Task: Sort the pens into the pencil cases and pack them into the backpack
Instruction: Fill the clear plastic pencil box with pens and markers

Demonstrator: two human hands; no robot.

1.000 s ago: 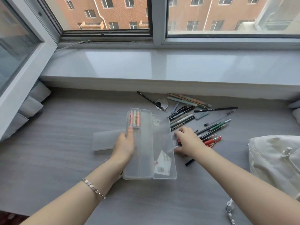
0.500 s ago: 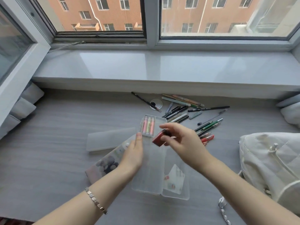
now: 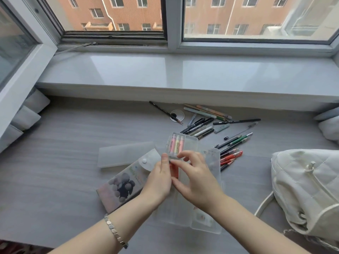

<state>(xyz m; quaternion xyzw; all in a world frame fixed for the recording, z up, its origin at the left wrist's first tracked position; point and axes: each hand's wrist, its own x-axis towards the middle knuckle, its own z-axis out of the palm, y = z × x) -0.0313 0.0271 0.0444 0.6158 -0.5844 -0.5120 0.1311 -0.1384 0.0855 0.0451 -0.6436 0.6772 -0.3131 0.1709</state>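
A clear plastic pencil case (image 3: pixel 190 142) lies open in the middle of the grey surface, with three pastel highlighters (image 3: pixel 176 144) at its far end. My left hand (image 3: pixel 157 178) grips the case's left edge. My right hand (image 3: pixel 197 178) holds a red marker (image 3: pixel 173 170) down inside the case, just below the highlighters. A pile of loose pens (image 3: pixel 216 129) lies beyond and to the right, red ones (image 3: pixel 232 156) nearest. The white quilted backpack (image 3: pixel 308 187) sits at the right edge.
A frosted flat pencil case (image 3: pixel 126 156) and a printed snap-flap pouch (image 3: pixel 122 187) lie left of the open case. A raised window sill (image 3: pixel 183 74) runs along the back. Grey cushions (image 3: pixel 328 125) sit in the corners.
My right hand picked a red marker from the pile, carried it over the open case and lowered it inside. My left hand lifted and tilted the case, uncovering the printed pouch.
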